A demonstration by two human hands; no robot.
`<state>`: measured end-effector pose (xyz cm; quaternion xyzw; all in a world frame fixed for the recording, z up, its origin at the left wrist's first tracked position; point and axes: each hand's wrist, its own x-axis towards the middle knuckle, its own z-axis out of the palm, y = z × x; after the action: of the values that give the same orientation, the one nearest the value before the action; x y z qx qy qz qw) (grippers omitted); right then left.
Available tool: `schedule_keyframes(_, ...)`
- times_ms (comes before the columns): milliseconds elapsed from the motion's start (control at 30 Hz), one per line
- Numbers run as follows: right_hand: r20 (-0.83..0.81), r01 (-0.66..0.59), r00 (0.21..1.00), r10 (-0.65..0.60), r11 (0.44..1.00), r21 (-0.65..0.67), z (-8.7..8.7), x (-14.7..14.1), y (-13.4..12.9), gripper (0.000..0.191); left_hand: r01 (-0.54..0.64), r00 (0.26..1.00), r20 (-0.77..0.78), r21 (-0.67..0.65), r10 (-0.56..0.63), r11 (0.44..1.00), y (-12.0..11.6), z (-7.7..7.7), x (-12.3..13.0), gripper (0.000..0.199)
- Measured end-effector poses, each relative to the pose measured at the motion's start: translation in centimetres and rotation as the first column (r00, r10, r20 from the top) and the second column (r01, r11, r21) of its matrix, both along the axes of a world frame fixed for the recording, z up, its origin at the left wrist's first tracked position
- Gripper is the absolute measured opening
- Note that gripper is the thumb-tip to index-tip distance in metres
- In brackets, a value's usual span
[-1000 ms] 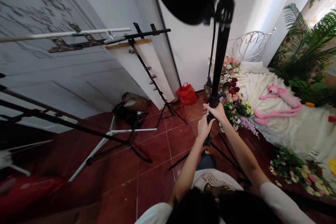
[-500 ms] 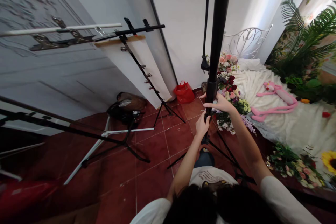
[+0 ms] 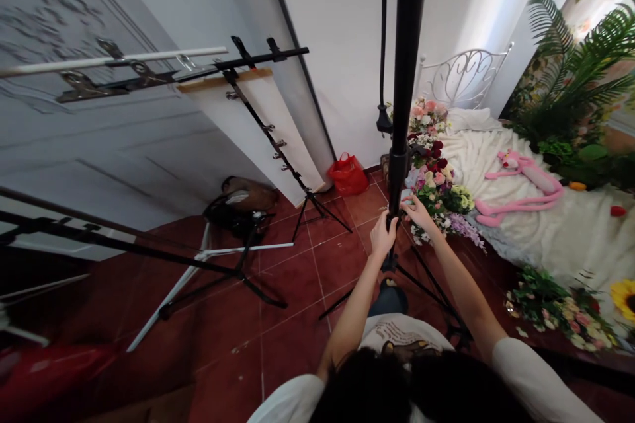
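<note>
A tall black light stand (image 3: 409,46) rises in front of me, its tripod legs spread on the floor by my feet. My left hand (image 3: 383,234) is wrapped around the pole below a thicker collar (image 3: 398,162). From the other side, my right hand (image 3: 417,215) pinches at the stand at about the same height. Its fingertips are closed on the pole's side; the small part between them is hidden. A black cable with a plug (image 3: 383,120) hangs beside the pole, apart from both hands.
Left stands a backdrop frame with clips (image 3: 248,69) and a white roll (image 3: 278,125). A red bag (image 3: 348,174) sits by the wall. White and black stand legs (image 3: 238,250) lie across the tiles. Right are flowers (image 3: 436,175) and a bed with a pink plush toy (image 3: 530,182).
My right hand has come down from around the collar to beside my left hand, its fingers closing at the stand's side. My left hand keeps its grip on the pole.
</note>
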<state>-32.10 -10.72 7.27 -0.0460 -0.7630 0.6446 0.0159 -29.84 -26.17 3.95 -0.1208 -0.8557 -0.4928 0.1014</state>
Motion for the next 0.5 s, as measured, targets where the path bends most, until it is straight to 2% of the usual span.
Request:
schedule_keyframes(133,0.044,0.138,0.989,-0.143,0.987,0.087,0.7,-2.2,-0.5,0.039,0.017,1.000,0.015,-0.016,-0.016,1.000,0.1,0.3,0.2,0.041)
schedule_keyframes(267,0.082,0.163,0.980,-0.180,0.971,0.175,0.7,-3.6,-0.4,0.035,0.010,0.999,0.033,-0.027,-0.009,1.000,0.1,0.9,0.5,0.042)
schedule_keyframes(367,0.053,0.200,0.976,-0.210,0.968,0.153,0.2,-2.7,-0.2,0.034,0.040,0.998,0.052,-0.046,-0.037,0.998,0.0,1.3,0.6,0.041)
schedule_keyframes(500,-0.005,0.206,0.979,-0.206,0.977,0.059,-0.8,-0.6,-0.4,0.040,0.051,0.997,0.052,-0.034,-0.049,0.998,-0.1,1.4,0.5,0.040)
